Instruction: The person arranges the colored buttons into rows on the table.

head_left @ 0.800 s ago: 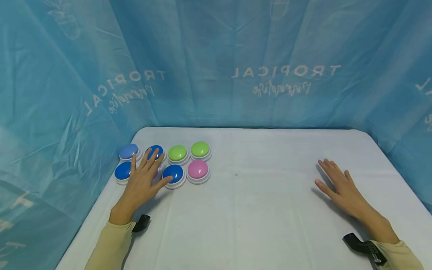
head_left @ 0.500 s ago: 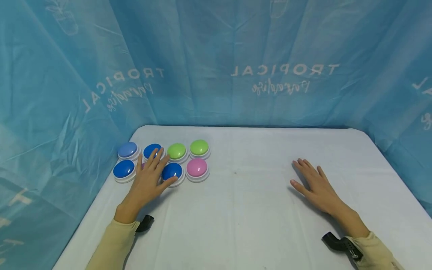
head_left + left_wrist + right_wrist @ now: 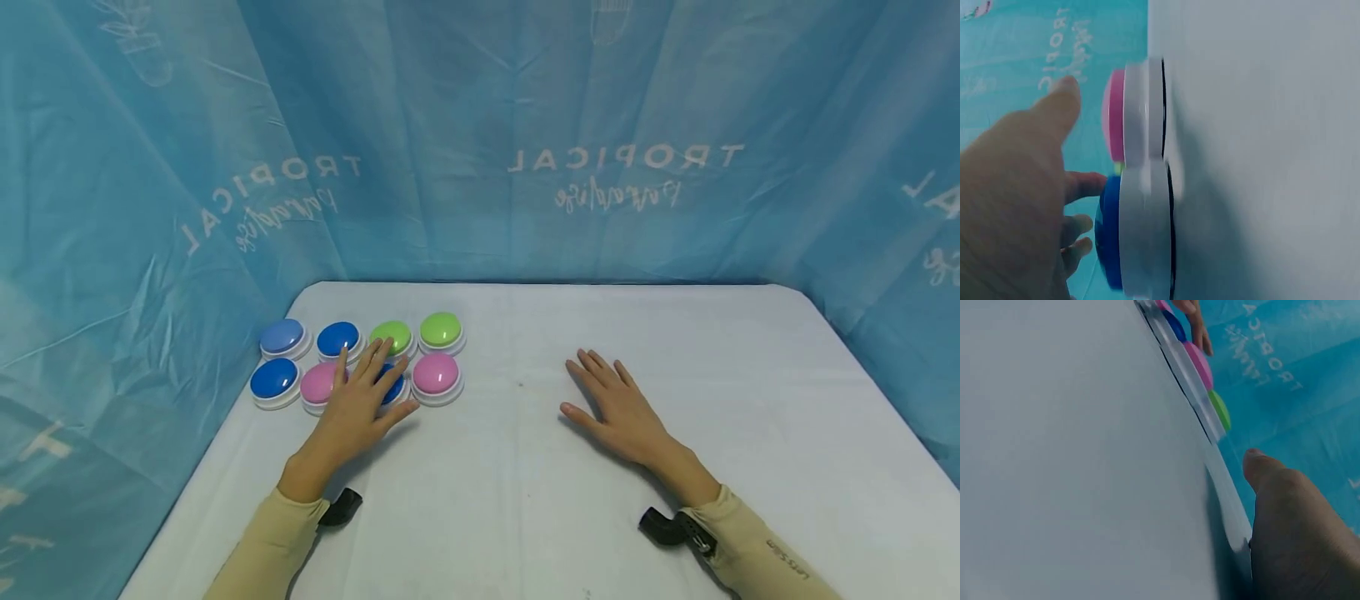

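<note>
Two rows of round push buttons on white bases sit at the table's far left. My left hand (image 3: 355,419) hovers over the front row with fingers spread, partly covering a blue button (image 3: 393,387). A pink button (image 3: 318,383) shows left of its fingers and another pink button (image 3: 436,375) right of them. In the left wrist view the thumb stands apart from the button domes. Behind are a green button (image 3: 441,331), a second green button (image 3: 390,335) and a dark blue button (image 3: 337,340). My right hand (image 3: 626,418) is held over the table, fingers extended, holding nothing.
A light blue button (image 3: 282,337) and a dark blue button (image 3: 274,380) mark the rows' left end. White cloth covers the table (image 3: 517,500). A blue printed curtain (image 3: 480,208) encloses the back and sides. Each wrist wears a black camera mount (image 3: 663,528).
My right hand has travelled left across the table toward the middle. My left hand has shifted a little right over the buttons, uncovering the left pink one and the dark blue one behind.
</note>
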Available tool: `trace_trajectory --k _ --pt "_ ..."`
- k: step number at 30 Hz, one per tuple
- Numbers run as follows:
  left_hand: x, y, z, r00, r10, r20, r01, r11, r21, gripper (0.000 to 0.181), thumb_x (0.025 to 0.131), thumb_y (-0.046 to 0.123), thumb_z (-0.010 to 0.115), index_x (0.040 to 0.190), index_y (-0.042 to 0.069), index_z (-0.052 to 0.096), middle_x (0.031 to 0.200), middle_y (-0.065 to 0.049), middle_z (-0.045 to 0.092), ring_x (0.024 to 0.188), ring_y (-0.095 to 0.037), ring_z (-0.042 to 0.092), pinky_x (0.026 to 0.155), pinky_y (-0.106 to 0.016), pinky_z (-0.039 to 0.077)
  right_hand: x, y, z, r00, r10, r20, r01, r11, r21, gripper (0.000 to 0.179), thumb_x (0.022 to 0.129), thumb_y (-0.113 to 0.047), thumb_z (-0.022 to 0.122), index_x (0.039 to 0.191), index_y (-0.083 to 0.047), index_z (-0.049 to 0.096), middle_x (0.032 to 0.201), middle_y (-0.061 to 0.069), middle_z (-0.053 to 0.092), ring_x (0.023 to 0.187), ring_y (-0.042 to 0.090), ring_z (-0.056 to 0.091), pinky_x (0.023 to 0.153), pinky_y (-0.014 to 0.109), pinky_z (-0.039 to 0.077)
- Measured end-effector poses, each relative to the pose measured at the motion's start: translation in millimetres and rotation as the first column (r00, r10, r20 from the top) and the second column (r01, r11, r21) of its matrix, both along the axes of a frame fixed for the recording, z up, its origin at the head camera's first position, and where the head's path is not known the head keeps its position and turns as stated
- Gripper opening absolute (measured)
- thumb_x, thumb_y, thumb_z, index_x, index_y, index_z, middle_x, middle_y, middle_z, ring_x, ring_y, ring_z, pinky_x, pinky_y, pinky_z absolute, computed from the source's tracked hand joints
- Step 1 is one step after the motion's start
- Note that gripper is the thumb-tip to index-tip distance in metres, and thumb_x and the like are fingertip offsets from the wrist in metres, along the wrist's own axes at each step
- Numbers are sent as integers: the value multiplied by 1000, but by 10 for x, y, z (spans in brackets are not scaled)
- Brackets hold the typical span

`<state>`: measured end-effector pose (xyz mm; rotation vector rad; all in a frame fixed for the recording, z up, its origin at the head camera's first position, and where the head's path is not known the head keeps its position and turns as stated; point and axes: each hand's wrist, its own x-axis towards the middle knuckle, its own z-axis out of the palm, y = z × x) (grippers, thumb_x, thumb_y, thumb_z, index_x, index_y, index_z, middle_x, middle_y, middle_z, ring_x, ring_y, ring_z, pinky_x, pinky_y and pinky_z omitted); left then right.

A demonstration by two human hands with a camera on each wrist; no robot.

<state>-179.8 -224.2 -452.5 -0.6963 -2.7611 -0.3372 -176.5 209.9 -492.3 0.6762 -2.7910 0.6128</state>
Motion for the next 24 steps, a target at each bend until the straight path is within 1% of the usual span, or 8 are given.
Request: trace_trajectory --k 3,6,11,16,20,24 --pt "4 37 -11 1000 -15 -3 15 1000 -19 71 94 53 69 152 12 58 172 -16 32 160 -43 25 125 -76 5 -32 -220 -12 1000 23 -3 -23 1000 3 80 100 -56 63 161 -8 43 170 18 36 159 39 29 129 64 17" --pt "10 68 -18 1000 -17 -20 16 999 -36 70 94 51 70 149 9 61 170 -17 35 159 -43 27 125 -76 7 -60 -447 -12 999 53 5 -53 999 11 81 100 -57 62 161 -8 43 170 17 35 160 38 28 130 63 17" --pt "35 122 -35 1000 -4 -27 2 997 -76 76 95 54 69 149 2 58 169 -18 36 160 -41 26 126 -74 9 -118 -802 -52 994 106 36 -108 992 62 81 103 -63 52 165 -14 36 173 13 28 163 32 22 132 58 14" --pt "32 170 -84 999 17 -41 -23 990 -137 83 96 59 66 152 0 54 170 -16 37 161 -38 24 127 -72 9 -141 -1126 -36 989 144 44 -147 985 94 81 104 -65 47 166 -15 34 174 11 27 163 30 20 133 56 13" --pt "54 215 -94 998 10 -57 -18 988 -151 85 96 60 65 153 -1 52 169 -16 39 161 -39 25 128 -71 8 -136 -1275 4 981 191 31 -193 976 100 79 105 -63 48 165 -13 36 173 11 30 162 31 23 132 57 16" --pt "87 289 -91 997 -14 -79 0 985 -172 90 95 65 63 153 -3 51 166 -17 42 160 -38 27 130 -66 10 -116 -1300 23 979 201 22 -202 973 107 81 105 -63 48 165 -10 36 173 11 31 162 30 25 132 57 17"
